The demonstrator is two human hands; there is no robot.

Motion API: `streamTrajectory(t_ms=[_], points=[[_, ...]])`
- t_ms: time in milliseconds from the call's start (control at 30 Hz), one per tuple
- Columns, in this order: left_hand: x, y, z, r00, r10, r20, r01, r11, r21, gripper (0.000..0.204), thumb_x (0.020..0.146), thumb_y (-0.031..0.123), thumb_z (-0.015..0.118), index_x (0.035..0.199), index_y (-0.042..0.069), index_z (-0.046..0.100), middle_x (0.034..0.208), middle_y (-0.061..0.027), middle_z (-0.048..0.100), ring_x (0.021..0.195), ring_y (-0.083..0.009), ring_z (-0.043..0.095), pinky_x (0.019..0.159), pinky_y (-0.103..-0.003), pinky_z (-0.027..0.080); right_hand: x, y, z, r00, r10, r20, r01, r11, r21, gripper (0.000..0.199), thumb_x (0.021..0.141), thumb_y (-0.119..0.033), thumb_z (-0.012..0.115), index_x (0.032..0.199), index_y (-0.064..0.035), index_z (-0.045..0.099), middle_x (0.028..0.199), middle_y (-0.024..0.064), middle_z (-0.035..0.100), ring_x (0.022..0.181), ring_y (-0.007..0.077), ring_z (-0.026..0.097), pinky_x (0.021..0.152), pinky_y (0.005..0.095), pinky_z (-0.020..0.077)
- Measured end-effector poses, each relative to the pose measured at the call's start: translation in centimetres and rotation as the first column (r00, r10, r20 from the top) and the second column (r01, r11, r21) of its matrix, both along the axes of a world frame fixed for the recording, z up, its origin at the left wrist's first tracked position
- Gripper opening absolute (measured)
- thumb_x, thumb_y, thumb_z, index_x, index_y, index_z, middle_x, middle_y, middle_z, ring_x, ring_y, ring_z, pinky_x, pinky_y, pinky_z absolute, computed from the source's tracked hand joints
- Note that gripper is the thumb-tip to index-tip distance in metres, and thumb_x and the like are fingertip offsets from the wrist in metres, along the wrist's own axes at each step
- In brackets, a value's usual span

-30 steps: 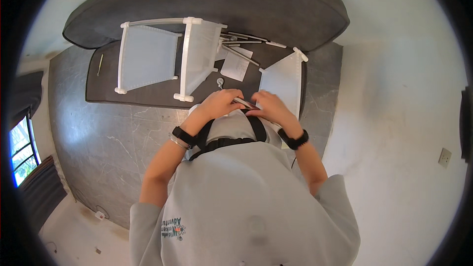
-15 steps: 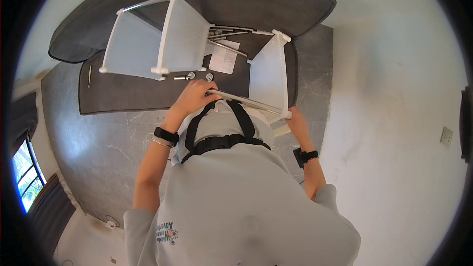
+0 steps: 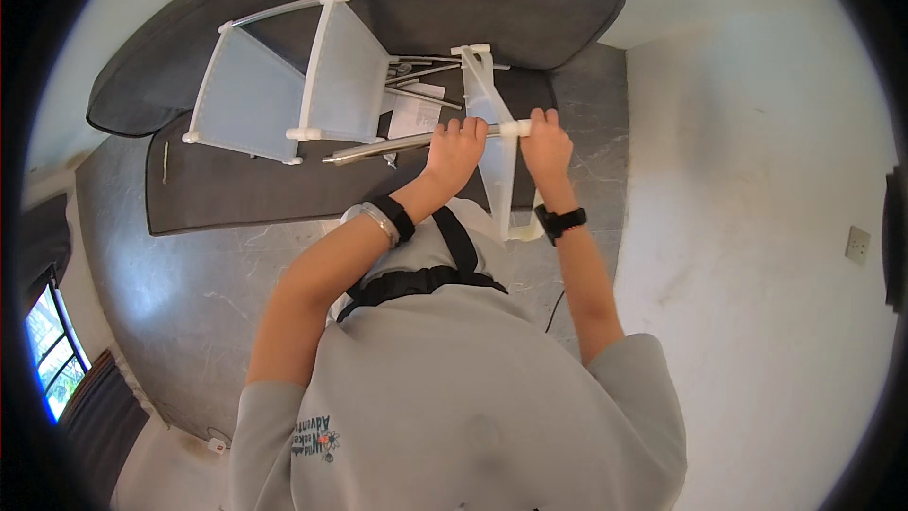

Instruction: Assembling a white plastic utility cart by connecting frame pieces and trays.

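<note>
Head view, the only one: left hand (image 3: pixel 454 153) curled shut around a metal rod (image 3: pixel 383 145), knuckles up, fingertips hidden under the rod. Right hand (image 3: pixel 546 144) curled shut on the white end cap (image 3: pixel 512 129) at the rod's right end, just beside the left hand; whether it also grips the panel edge can't be told. The rod lies nearly level, held above the dark grey rug (image 3: pixel 236 191), its left tip free near the assembled frame. A translucent white panel (image 3: pixel 496 147) runs from the top near the rug's far edge down between the two hands to chest level; its lower end is partly hidden behind the right forearm and the grey shirt. The assembled frame (image 3: pixel 284 85) sits on the rug: two translucent panels joined by white tubes, with the far corner bent by the lens. Loose metal rods (image 3: pixel 421 76) lie between the frame and the held panel, roughly three or four; they overlap, so the count is unsure. One paper sheet (image 3: pixel 414 115) lies under them, partly covered. A small dark part (image 3: pixel 390 162) sits on the rug below the rod, too small to identify. One thin stick-like item (image 3: pixel 165 159) lies at the rug's left edge, unclear. One wrist device per arm; a black harness strap crosses the chest. Window (image 3: pixel 47 360) cut off at lower left, wall socket (image 3: pixel 857 244) at right.
</note>
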State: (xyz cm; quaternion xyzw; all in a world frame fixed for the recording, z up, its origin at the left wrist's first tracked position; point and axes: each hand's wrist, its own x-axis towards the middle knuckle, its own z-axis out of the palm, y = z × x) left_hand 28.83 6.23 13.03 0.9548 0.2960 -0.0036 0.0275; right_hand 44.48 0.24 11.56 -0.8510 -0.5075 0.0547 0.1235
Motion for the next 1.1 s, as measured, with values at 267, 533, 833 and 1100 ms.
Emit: streamTrajectory(t_ms=[267, 533, 833, 1100], points=[[2.7, 3.0, -0.5, 0.966, 0.226, -0.128, -0.255, 0.923, -0.287, 0.018, 0.073, 0.019, 0.060, 0.084, 0.006, 0.056, 0.073, -0.0104, 0.063, 0.067, -0.0268, 0.063, 0.057, -0.037, 0.051, 0.0, 1.9, -0.6, 0.994, 0.034, 0.102, -0.030, 0.998, -0.046, 0.013, 0.072, -0.013, 0.061, 0.079, -0.0048, 0.054, 0.079, 0.0108, 0.054, 0.062, 0.0269, 0.063, 0.052, 0.0359, 0.0520], [2.5, 4.0, 0.3, 0.980, 0.108, -0.170, -0.165, 0.914, -0.371, 0.019, 0.074, 0.021, 0.057, 0.077, 0.005, 0.066, 0.076, -0.0159, 0.064, 0.074, -0.0306, 0.064, 0.067, -0.039, 0.052, 0.5, 1.3, -0.7, 0.990, 0.096, 0.107, -0.097, 0.995, 0.001, 0.010, 0.072, -0.012, 0.061, 0.075, -0.0050, 0.054, 0.076, 0.0098, 0.054, 0.059, 0.0252, 0.063, 0.049, 0.0335, 0.0517], [0.6, 6.2, -1.2, 0.989, -0.009, -0.144, -0.119, 0.519, -0.846, 0.039, 0.073, 0.032, 0.061, 0.074, -0.007, 0.061, 0.066, -0.0185, 0.060, 0.065, -0.0285, 0.061, 0.061, -0.038, 0.047, -0.2, 1.1, -1.2, 0.984, 0.151, 0.098, -0.154, 0.988, 0.023, 0.008, 0.073, -0.013, 0.059, 0.074, -0.0061, 0.054, 0.074, 0.0097, 0.054, 0.058, 0.0250, 0.062, 0.048, 0.0343, 0.0513], [-6.1, 7.5, -3.5, 0.986, 0.102, -0.131, -0.166, 0.647, -0.744, 0.037, 0.075, 0.032, 0.059, 0.078, -0.004, 0.056, 0.074, -0.0205, 0.058, 0.067, -0.0308, 0.058, 0.062, -0.039, 0.045, 5.0, -0.8, -1.9, 0.991, 0.085, 0.101, -0.087, 0.996, 0.022, 0.011, 0.071, -0.015, 0.060, 0.076, -0.0059, 0.055, 0.078, 0.0107, 0.056, 0.062, 0.0292, 0.062, 0.052, 0.0382, 0.0510]])
